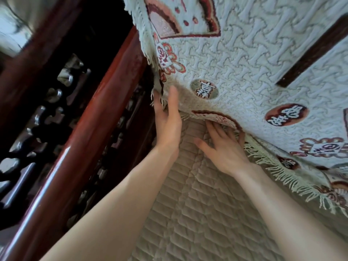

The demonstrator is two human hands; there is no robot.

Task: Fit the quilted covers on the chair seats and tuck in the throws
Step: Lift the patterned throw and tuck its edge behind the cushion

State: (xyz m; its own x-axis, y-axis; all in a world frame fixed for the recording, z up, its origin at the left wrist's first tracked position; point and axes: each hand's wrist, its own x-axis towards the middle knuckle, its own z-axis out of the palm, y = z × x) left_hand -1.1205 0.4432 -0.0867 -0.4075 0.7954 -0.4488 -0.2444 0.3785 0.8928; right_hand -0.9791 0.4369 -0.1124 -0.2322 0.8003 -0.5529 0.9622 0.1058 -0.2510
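a fringed cream woven throw with red motifs (244, 63) hangs onto the beige quilted seat cover (188, 213) (glossy dark-red wooden armrest (79, 138) alongside). left hand (166, 119), fingers straight, presses the throw's corner; right hand (224, 149), fingers flat, lies under its hem.

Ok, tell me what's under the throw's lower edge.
The right hand has fingers under the throw; the quilted cover runs beneath too. Further in is hidden.

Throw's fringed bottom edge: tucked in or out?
Out. The throw has its fringe lying loose on the quilted cover; near the corner the right hand reaches under the edge.
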